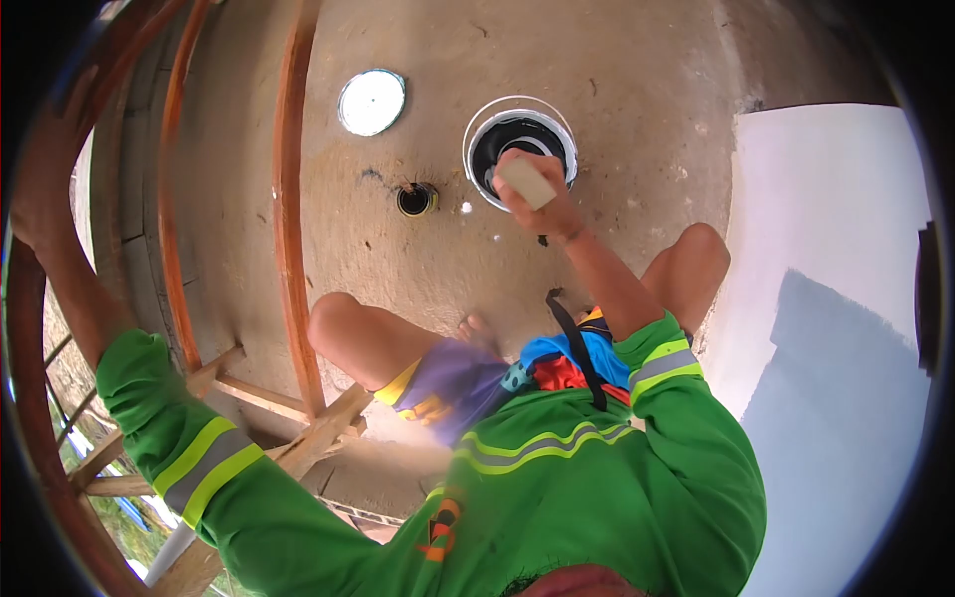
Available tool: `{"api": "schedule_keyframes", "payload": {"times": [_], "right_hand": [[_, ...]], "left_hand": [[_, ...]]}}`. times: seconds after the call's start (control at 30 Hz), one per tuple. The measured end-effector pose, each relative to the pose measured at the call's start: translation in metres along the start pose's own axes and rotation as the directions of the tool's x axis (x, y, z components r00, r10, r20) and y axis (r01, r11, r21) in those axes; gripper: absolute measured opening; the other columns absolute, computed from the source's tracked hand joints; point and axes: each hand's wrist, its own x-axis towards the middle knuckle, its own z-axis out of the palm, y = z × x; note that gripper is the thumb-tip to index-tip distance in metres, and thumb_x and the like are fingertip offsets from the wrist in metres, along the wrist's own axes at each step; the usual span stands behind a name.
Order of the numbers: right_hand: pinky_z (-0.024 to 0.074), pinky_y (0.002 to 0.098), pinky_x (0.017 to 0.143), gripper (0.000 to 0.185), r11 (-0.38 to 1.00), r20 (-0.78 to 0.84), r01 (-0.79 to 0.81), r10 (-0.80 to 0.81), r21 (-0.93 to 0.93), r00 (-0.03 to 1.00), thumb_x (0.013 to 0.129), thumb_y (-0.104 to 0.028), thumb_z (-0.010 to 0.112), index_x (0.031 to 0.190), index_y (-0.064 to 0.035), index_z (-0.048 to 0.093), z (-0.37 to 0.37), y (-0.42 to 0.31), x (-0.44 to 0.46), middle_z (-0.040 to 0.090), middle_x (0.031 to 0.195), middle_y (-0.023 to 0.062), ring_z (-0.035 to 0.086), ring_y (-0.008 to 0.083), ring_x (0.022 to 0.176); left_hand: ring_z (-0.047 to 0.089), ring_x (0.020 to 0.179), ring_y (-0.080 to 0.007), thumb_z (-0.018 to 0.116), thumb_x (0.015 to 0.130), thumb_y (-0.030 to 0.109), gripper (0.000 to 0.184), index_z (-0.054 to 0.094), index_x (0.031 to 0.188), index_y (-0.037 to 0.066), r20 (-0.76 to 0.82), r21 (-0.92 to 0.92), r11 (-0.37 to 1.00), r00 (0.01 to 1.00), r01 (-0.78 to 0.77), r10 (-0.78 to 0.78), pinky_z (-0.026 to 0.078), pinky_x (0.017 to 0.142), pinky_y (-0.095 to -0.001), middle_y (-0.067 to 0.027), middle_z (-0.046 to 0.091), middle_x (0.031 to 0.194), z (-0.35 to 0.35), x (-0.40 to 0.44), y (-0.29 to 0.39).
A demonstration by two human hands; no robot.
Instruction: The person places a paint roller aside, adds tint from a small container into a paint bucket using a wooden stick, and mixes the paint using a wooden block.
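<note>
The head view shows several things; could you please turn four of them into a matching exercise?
1. round white disc
2. white bucket with a thin hoop handle
3. pale rectangular block
4. long-sleeved green top

A. held in the right hand
B. crossed by yellow and grey bands
C. upper left of the bucket
D. dark inside, partly hidden by a hand

Pairs: 1-C, 2-D, 3-A, 4-B

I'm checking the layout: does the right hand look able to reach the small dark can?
Probably yes: beyond the bucket's rim, nothing upright stands between the right hand and the small dark can, though the hand holds a pale block.
</note>
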Motion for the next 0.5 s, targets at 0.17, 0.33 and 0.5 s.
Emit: {"api": "schedule_keyframes", "payload": {"times": [0.17,0.33,0.5], "right_hand": [[0.0457,0.0313,0.062,0.011,0.982,-0.227,-0.172,0.152,-0.074,0.962,0.086,-0.009,0.070,0.083,-0.0004,0.064,0.005,0.005,0.037,0.058,0.069,0.0049,0.055,0.0148,0.064],[0.0437,0.0309,0.059,0.012,0.999,-0.101,-0.006,0.009,0.034,0.995,0.086,-0.009,0.071,0.080,-0.0022,0.063,0.004,0.005,0.004,0.056,0.068,0.0021,0.055,0.0120,0.063],[0.0403,0.0276,0.053,0.014,0.990,-0.378,-0.130,0.144,0.062,0.915,0.088,-0.008,0.068,0.078,-0.0033,0.060,0.005,0.014,0.048,0.055,0.065,-0.0049,0.047,0.0049,0.058]], "left_hand": [[0.061,0.086,-0.0183,0.057,0.096,0.008,0.081,0.014,0.163,0.027,0.116,-0.308,0.931,0.979,0.195,-0.166,0.054,0.076,-0.0299,-0.0107,0.052,0.142,-0.019,-0.002,0.005],[0.062,0.086,-0.0191,0.055,0.097,0.009,0.080,0.014,0.163,0.027,0.163,-0.464,0.838,0.958,0.286,-0.237,0.054,0.076,-0.0308,-0.0110,0.053,0.141,-0.014,-0.007,0.006],[0.063,0.086,-0.0199,0.054,0.097,0.009,0.079,0.013,0.163,0.028,0.179,-0.520,0.795,0.950,0.313,-0.256,0.055,0.075,-0.0316,-0.0113,0.054,0.139,-0.015,-0.011,0.002]]}}
